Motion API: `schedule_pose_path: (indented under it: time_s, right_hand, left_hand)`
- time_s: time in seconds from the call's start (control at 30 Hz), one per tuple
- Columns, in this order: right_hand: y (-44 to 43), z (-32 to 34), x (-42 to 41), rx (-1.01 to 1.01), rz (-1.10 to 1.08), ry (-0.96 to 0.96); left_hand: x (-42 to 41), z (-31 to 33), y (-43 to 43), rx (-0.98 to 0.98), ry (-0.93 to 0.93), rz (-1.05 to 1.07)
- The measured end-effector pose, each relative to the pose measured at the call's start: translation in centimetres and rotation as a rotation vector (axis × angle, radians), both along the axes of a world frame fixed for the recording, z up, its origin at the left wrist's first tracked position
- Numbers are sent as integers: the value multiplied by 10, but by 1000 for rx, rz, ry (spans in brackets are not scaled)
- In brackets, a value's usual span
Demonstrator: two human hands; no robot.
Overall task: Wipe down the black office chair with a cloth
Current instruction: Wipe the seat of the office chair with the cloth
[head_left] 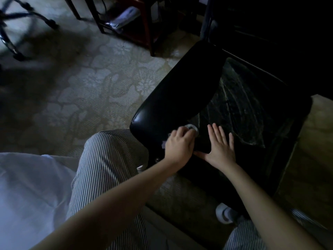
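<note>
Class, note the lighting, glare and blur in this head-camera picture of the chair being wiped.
Head view: dim overall, upper right almost black; the chair backrest shows a soft corner glint; the metal frame at top left is motion-blurred; left hand on the cloth looks slightly soft, right hand sharper.

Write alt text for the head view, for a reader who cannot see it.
In a dim room, a person's left hand grips a pale cloth against a black office chair, while the right hand lies flat on its seat. Striped trousers and patterned carpet show alongside.
</note>
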State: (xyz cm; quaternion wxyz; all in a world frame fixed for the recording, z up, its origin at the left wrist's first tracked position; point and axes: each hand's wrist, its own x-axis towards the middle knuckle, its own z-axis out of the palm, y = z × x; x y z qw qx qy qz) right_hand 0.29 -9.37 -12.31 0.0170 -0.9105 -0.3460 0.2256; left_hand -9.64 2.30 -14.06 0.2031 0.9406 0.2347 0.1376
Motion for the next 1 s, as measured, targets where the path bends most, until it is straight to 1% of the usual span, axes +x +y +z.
schedule_pose_path:
  time_s: [0.07, 0.17, 0.23, 0.27, 0.33, 0.4, 0.47, 0.57, 0.63, 0.73, 0.87, 1.0]
  right_hand:
    - [-5, 1, 0, -11, -1, -2]
    - [-13, 3, 4, -9, -10, -1]
    - [-18, 5, 9, 13, -24, 30]
    - [-20, 5, 12, 29, -37, 42]
    - [-23, 4, 22, 77, -106, 47]
    - [-22, 2, 32, 113, -189, 21]
    - [-21, -1, 44, 145, -248, -8]
    - [-20, -6, 65, 204, -268, -77]
    - [-19, -11, 76, 231, -278, -109]
    - [-18, -25, 84, 276, -324, -185]
    - [-17, -39, 83, 335, -324, -289]
    - [-19, -44, 83, 377, -335, -343]
  left_hand:
    - [-3, 2, -17, -70, 21, -135]
    - [-5, 8, -21, -282, 13, -269]
    - [0, 15, -11, -359, -65, -233]
    - [7, 19, -1, -352, -112, -187]
    - [29, 25, 22, -288, -160, -108]
    - [55, 31, 45, -215, -143, -78]
    - [85, 31, 63, -142, -96, -103]
    - [127, 28, 86, -32, -9, -173]
    - [146, 21, 98, 51, 14, -210]
    - [157, 4, 101, 128, 38, -212]
    - [160, -9, 99, 212, -20, -165]
    - [147, -10, 91, 235, -81, -265]
